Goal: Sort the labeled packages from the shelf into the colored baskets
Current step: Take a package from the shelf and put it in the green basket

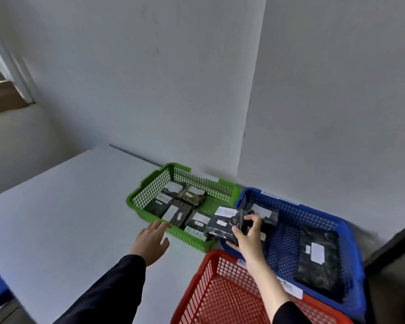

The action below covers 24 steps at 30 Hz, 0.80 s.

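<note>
My right hand grips a black wrapped package with a white label reading RETURN, held over the gap between the green basket and the blue basket. My left hand hovers open, fingers spread, beside the green basket's near left corner. The green basket holds several black labeled packages. In the blue basket lie a large black package and another behind my right hand. A red basket stands nearest me; the part of it in view shows nothing inside.
The baskets sit on a white table pushed against a pale wall. A dark edge borders the table at the right. A window frame shows at the far left. No shelf is in view.
</note>
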Motion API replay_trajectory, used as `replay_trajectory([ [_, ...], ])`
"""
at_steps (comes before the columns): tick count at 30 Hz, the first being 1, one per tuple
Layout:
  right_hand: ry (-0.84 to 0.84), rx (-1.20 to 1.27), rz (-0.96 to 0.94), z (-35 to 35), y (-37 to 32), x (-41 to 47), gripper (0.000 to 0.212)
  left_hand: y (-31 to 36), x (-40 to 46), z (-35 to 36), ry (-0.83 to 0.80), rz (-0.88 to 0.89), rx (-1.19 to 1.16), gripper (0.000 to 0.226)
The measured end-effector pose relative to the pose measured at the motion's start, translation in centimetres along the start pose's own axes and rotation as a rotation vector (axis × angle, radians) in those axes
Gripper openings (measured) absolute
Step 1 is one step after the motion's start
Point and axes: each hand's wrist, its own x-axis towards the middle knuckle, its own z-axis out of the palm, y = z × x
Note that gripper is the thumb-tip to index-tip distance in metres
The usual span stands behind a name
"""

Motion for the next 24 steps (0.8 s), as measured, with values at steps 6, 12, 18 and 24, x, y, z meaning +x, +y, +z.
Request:
replay_trajectory([
  [6, 0.068, -0.164, -0.043, 4.8, -1.3, 3.2, 0.03, -4.0, 4.8, 0.4, -0.15, 0.086, 0.077, 0.039],
  [12, 0.145, -0.304, -0.073, 8.7, -1.1, 8.2, 0.031, -5.7, 8.6, 1.3, -0.244, 0.157, 0.154, 0.04],
  [18, 0.228, -0.343, 0.031, 11.1, 1.5, 13.4, 0.036, -6.1, 12.3, 1.7, -0.19, 0.172, 0.087, 0.052],
  [24, 0.196, -0.428, 0.103, 10.9, 4.5, 15.1, 0.052, -6.0, 13.4, 2.7, -0.134, 0.225, 0.08, 0.051],
])
